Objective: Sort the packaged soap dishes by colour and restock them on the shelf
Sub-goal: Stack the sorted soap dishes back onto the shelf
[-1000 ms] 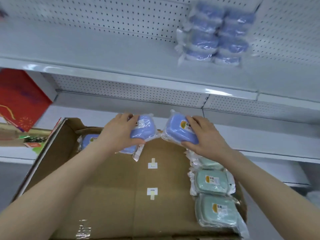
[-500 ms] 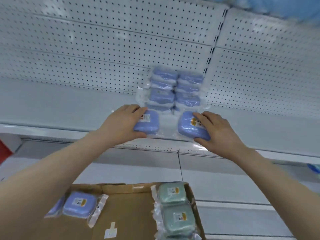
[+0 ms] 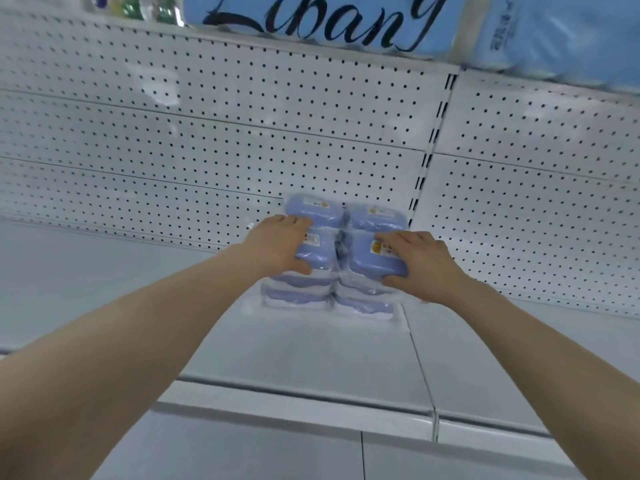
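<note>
A blue soap dish [image 3: 313, 252] in a clear wrap is held by the left hand [image 3: 277, 244]. The fingers are curled over its top and the thumb is tucked under its near edge. A second blue soap dish [image 3: 372, 258] is held the same way by the right hand [image 3: 419, 265], with the thumb at the near edge.

Both dishes are being set on two stacks of blue soap dishes [image 3: 298, 294] that sit side by side. The stacks are at the back of the white shelf [image 3: 304, 355], against the board with holes [image 3: 207, 133]. More blue dishes [image 3: 317, 211] are seen behind the hands, close to the board.

To do this step well, each dish should be laid flat and square on its own stack. It should be pushed back until it lines up with the ones below. The wraps look slippery, so the dishes should be let go slowly and together. If one is set down crooked, the stack could slide or tip. Only blue dishes should be put here.

Big blue packs with dark writing [image 3: 311, 19] are seen on the level above.
</note>
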`<action>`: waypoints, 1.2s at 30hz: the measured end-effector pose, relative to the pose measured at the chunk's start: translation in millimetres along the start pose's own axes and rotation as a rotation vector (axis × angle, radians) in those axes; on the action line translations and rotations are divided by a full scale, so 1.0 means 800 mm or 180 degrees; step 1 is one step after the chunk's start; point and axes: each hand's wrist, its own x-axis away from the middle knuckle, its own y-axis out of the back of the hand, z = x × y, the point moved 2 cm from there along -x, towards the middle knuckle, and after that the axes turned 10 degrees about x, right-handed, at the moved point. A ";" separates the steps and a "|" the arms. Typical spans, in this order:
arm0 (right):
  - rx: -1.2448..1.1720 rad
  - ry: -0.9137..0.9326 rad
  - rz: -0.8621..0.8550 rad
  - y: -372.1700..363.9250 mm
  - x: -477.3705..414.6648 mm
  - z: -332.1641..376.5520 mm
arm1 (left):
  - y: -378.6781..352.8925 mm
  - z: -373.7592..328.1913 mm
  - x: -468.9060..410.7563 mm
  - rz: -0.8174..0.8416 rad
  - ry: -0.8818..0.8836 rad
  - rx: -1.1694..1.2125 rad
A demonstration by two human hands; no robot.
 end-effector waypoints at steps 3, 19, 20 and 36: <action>-0.0429 0.0235 0.0208 -0.026 -0.020 -0.004 | -0.028 0.014 -0.017 0.0039 -0.0234 0.0217; -0.0034 0.0226 -0.0412 -0.092 -0.026 0.010 | -0.092 0.030 -0.033 -0.0970 -0.0846 -0.0736; -0.0018 0.0223 -0.0377 -0.090 -0.023 0.011 | -0.091 0.030 -0.033 -0.0940 -0.0839 -0.0749; 0.0484 0.0222 -0.0007 0.002 0.021 0.062 | -0.030 0.021 0.066 -0.1142 -0.0979 -0.0463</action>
